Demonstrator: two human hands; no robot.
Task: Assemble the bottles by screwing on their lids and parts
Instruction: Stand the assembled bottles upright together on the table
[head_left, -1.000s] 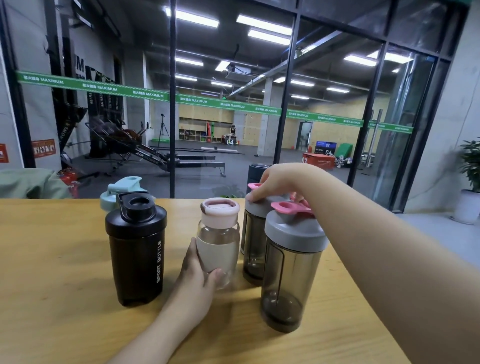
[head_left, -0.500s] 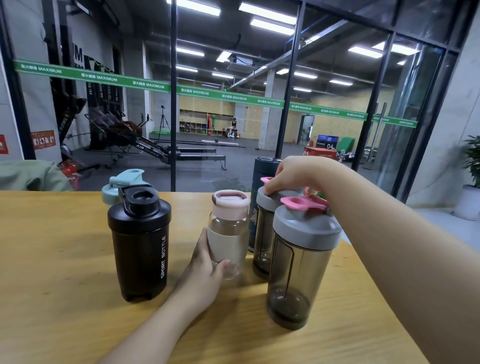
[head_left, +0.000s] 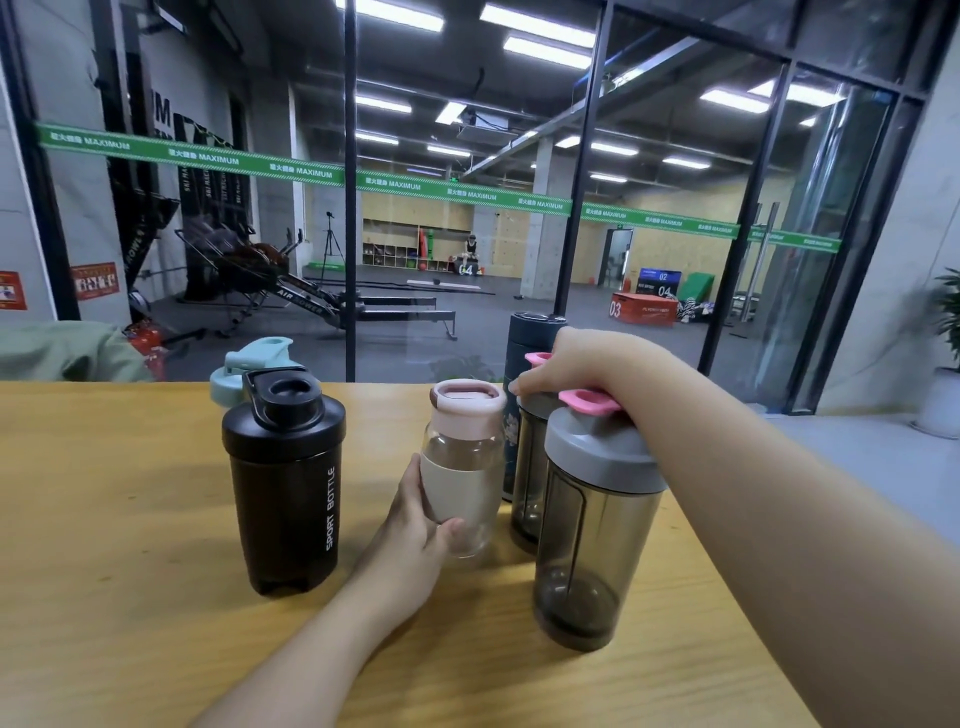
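My left hand (head_left: 415, 525) grips the lower part of a small clear glass bottle (head_left: 464, 467) with a cream sleeve and a pink lid, standing mid-table. My right hand (head_left: 576, 364) reaches over a smoky grey shaker (head_left: 597, 530) with a grey lid and pink flip tab, and grips the lid of a second smoky shaker (head_left: 527, 478) behind it. A black "SPORT BOTTLE" shaker (head_left: 285, 488) with its black lid on stands to the left. Behind it peeks a mint-lidded bottle (head_left: 254, 364). A dark blue tumbler (head_left: 530, 338) stands at the back, partly hidden.
All bottles stand on a wooden table (head_left: 114, 571) whose far edge meets a glass wall. The table's right edge runs diagonally below my right forearm. A green garment (head_left: 62, 351) lies at the far left.
The view has shifted slightly, so the bottles sit a little higher and to the right in frame. Both hands keep their holds on the same bottles.
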